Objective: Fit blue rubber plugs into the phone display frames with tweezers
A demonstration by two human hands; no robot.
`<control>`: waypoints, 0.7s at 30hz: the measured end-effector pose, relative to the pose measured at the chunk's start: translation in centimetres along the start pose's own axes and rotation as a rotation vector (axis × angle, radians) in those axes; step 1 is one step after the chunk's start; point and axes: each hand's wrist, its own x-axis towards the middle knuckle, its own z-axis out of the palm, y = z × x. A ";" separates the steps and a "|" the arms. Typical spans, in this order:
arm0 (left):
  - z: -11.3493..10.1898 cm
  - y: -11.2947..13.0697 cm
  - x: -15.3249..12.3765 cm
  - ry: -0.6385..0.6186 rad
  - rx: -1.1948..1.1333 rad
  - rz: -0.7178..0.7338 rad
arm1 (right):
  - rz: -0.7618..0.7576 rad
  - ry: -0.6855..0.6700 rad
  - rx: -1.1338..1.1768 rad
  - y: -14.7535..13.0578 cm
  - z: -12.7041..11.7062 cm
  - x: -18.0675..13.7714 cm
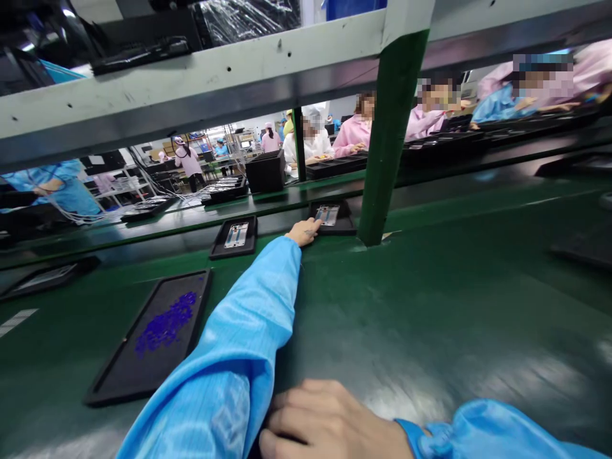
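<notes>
My left hand (305, 232) stretches far forward in a blue sleeve. Its extended fingertips reach the left edge of a flat silver and blue part, which looks like a phone frame (329, 215), in a black tray (347, 224). Left of that hand, a second black tray (249, 237) carries a similar phone frame (236, 235). Close to me, my right hand (329, 421) has its fingers curled over, and whatever lies under them is hidden. A larger black tray (115, 376) with a pile of small dark-blue pieces (167, 324) lies left of my left arm.
A green post (389, 140) rises right of the far tray and meets a pale shelf beam (239, 76) overhead. The green work surface (430, 306) spreads in front of me. Another black tray (48, 278) is at left. People (354, 134) in smocks work across the line.
</notes>
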 end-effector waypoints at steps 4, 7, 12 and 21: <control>-1.0 -3.5 -3.8 -0.064 0.038 -0.014 | -0.042 0.014 0.037 0.7 -0.6 0.4; -2.7 -4.7 -7.3 -0.097 0.060 0.003 | -0.080 0.077 0.143 1.5 -0.9 0.7; -6.3 -3.5 -15.6 -0.131 0.083 0.069 | 0.086 0.329 0.448 2.9 -2.2 1.3; -8.8 5.3 -36.6 -0.100 0.013 0.245 | 0.676 0.790 0.757 6.8 -2.8 2.5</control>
